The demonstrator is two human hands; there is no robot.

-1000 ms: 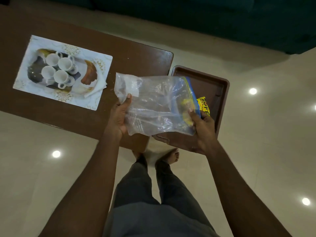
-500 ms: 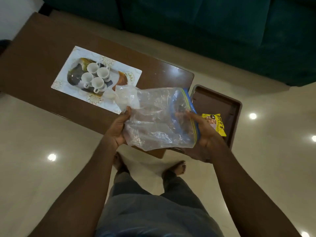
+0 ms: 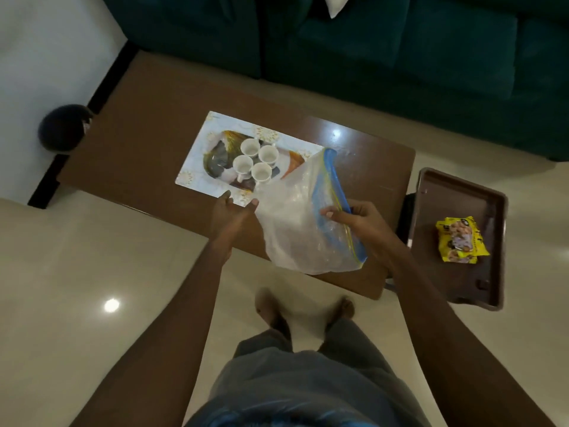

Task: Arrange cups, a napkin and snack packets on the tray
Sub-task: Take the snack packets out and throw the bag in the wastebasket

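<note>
Half a second before, both my hands had gripped the plastic bag (image 3: 303,223); by this moment my left hand (image 3: 231,212) had let go and hung open, fingers spread, beside the bag's lower edge — whether a fingertip touched the film I could not tell. My right hand (image 3: 358,221) was closed on the bag near its blue zip strip, and the bag had swung to hang tilted over the table's near edge. The view had lifted too, taking in more of the sofa.

The bag was thin, clear and crinkled, its mouth edged in blue and yellow. Four small white cups (image 3: 255,160) stood in a tight cluster, mouths up, on a printed rectangular placemat (image 3: 197,167). Yellow snack packets (image 3: 460,240), glossy and rumpled, lay on the brown rectangular tray (image 3: 431,186) — rimmed, off the table's right end.

The table (image 3: 147,134) was dark polished wood; the floor (image 3: 77,272) pale glossy tile with lamp reflections. A deep green sofa (image 3: 369,41) ran behind, and a dark round ball (image 3: 63,127) sat by the wall.
</note>
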